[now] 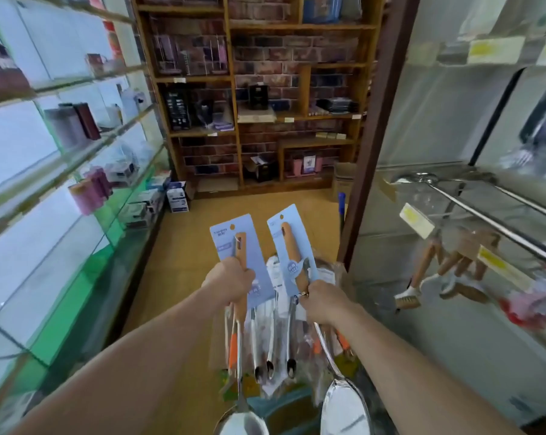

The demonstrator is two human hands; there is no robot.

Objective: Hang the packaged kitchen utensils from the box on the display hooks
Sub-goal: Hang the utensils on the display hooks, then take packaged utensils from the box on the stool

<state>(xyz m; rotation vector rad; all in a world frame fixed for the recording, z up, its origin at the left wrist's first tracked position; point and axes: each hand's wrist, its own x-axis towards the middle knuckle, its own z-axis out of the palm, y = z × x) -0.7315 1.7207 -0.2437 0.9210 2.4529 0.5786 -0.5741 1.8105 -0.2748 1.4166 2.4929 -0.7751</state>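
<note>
Blue card (224,248) backed both spoons. The left spoon (241,243) was gripped round its wooden handle by the left hand (231,279), the right spoon (289,243) by the right hand (323,298), fingers (246,275) curled tight, both held near, steel bowls down. They looked stiff and bowl-heavy, the card bendy; the handle seemed the place to hold. More packs (275,340) lay beneath, the rail (491,224) to the right.

Two wooden-handled steel spoons on pale blue cards stand upright, the left spoon (241,244) gripped by the left hand (231,281), the right spoon (292,248) at its 3 o'clock in the right hand (323,298), with more packaged utensils (271,350) at 6 o'clock below.
</note>
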